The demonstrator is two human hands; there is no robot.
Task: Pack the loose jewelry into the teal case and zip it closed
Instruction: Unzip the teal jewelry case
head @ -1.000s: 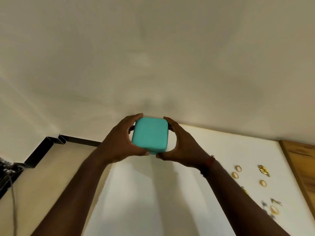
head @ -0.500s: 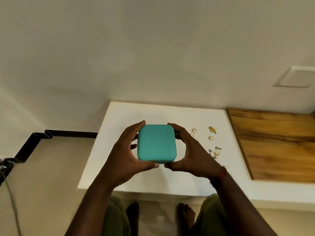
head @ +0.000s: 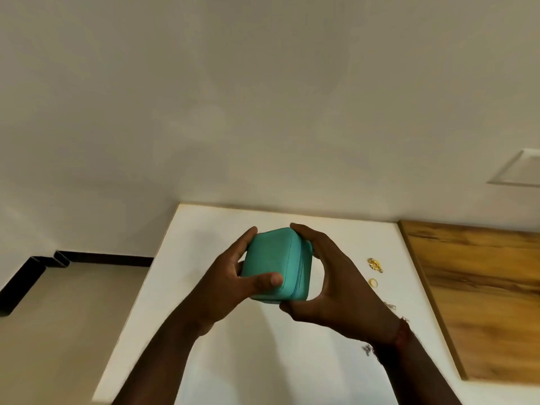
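Note:
The teal case (head: 277, 261) is a small rounded box, closed, held in the air above the white table (head: 204, 229). It is turned so its zipper seam faces me on the right side. My left hand (head: 230, 285) grips its left side with the thumb across the front. My right hand (head: 336, 285) cups its right side and bottom. Loose jewelry lies on the table to the right: a gold flower-shaped piece (head: 375, 264), a gold ring (head: 373, 282) and small silver pieces (head: 390, 306) partly hidden by my right wrist.
A wooden surface (head: 482, 293) adjoins the white table on the right. A plain wall rises behind. The floor (head: 58, 331) with a black skirting strip lies to the left, past the table's left edge.
The case has been turned so its zipper side shows instead of its flat lid. My left thumb now lies across the front. The camera view has shifted slightly.

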